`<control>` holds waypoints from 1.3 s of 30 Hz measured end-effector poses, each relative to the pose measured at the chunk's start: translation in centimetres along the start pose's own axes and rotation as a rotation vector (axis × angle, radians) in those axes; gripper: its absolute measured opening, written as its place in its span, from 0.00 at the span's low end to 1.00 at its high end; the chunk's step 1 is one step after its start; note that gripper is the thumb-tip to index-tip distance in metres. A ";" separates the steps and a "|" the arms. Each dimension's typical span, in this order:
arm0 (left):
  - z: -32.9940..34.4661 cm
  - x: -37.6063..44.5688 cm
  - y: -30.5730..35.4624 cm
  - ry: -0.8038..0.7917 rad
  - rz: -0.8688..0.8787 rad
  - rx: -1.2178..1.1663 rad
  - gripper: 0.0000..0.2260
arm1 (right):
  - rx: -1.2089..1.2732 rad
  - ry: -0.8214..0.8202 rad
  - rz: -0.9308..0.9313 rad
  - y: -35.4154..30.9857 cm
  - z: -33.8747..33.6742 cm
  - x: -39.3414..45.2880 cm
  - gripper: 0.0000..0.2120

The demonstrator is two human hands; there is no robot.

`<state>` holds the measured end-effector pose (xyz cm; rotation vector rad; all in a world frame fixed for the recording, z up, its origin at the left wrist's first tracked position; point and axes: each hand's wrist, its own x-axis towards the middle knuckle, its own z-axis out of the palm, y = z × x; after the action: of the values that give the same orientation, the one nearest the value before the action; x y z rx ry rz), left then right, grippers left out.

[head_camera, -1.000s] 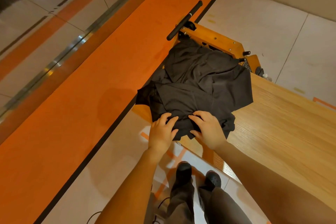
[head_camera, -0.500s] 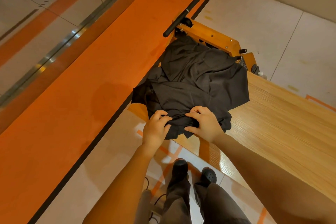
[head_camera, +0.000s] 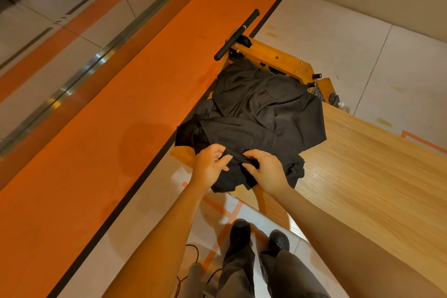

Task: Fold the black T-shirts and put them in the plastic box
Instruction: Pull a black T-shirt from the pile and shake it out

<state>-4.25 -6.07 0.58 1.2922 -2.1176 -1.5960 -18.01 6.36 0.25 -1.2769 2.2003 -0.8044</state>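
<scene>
Centrally, black T-shirts (head_camera: pixel 261 116): crumpled heap on the wooden table (head_camera: pixel 375 164), running from frame centre toward upper right, away from both hands
Left hand (head_camera: pixel 209 167): fingers pinching the near hem
Right hand (head_camera: pixel 266 169): equally near, fingers curled on the same fold
Change: flat fingers of a second ago now bunch cloth

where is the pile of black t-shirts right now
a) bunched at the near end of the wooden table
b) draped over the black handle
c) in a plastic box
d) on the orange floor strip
a: the pile of black T-shirts lies crumpled on the wooden table, with the left hand and the right hand gripping its near edge; no plastic box is in view.
</scene>
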 end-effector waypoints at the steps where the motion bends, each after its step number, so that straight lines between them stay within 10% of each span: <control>1: -0.2 0.0 0.4 -0.008 0.007 -0.032 0.11 | 0.026 0.023 0.014 -0.1 -0.1 -0.1 0.12; 39: -1.4 2.2 6.2 0.177 -0.092 -0.187 0.05 | 0.372 0.197 0.366 2.3 -3.8 -0.2 0.02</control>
<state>-7.95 -8.43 5.73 1.4272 -1.7838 -1.6050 -21.84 8.38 1.40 -0.6171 2.2019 -1.1544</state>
